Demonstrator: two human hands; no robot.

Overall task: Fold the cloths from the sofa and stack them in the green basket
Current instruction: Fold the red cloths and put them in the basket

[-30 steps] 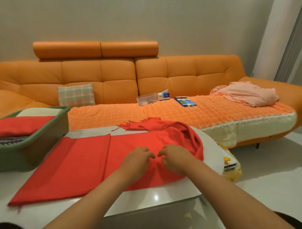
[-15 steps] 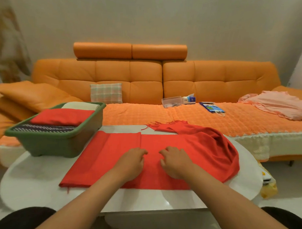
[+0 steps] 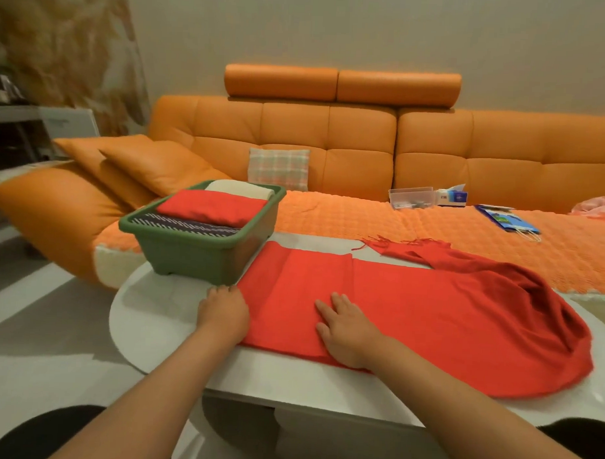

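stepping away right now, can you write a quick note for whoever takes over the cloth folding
Left hand rests at the left end of the red scarf; whether it pinches the edge is unclear. Right hand lies flat on the scarf, fingers straight.
The scarf is spread on the white table, its right end bunched.
Done: the green basket on the table holds a folded red cloth, a dark striped cloth and a cream cloth.
Left: fold the scarf, stack it in the basket, then the pink cloth on the sofa at far right.
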